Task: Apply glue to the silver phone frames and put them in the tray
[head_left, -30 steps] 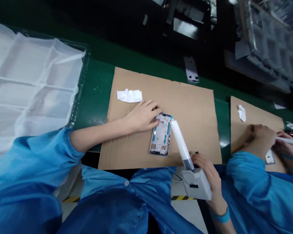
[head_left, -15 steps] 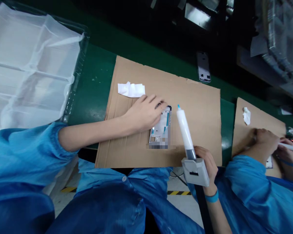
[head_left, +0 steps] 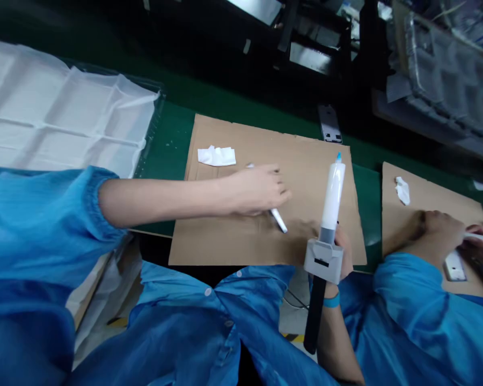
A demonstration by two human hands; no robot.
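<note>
Item 1, far left: white cloth-covered tray point(head_left: 60, 128), lying on the green bench point(head_left: 165, 145), well apart from my hands.

Item 2: cardboard mat point(head_left: 301, 177), my working surface. A crumpled white wipe point(head_left: 216, 155) lies near its upper left corner.

Item 3: my left hand point(head_left: 257, 188), reached out over the middle of the mat, fingers curled closed around the phone frame point(head_left: 279, 220). Only one pale edge of the frame shows, slanting out below my fingers, tilted rather than flat. I cannot tell whether its lower end touches the cardboard.

Item 4: my right hand point(head_left: 340, 249), at the mat's near right edge, wrapped firmly round the glue dispenser point(head_left: 330, 206). The white barrel stands nearly upright, blue tip pointing away from me, clear of the frame.

Item 5: a second phone frame point(head_left: 329, 124) lies on the bench beyond the mat's far edge.

Item 6, far right: a co-worker's hands point(head_left: 443, 236) on a neighbouring cardboard sheet point(head_left: 426, 193).

Step in hand, as I judge it: handling the frame between dispensing passes, nozzle held off. The next move calls for a steady hold on the frame's edges and keeping the tip away from it.
</note>
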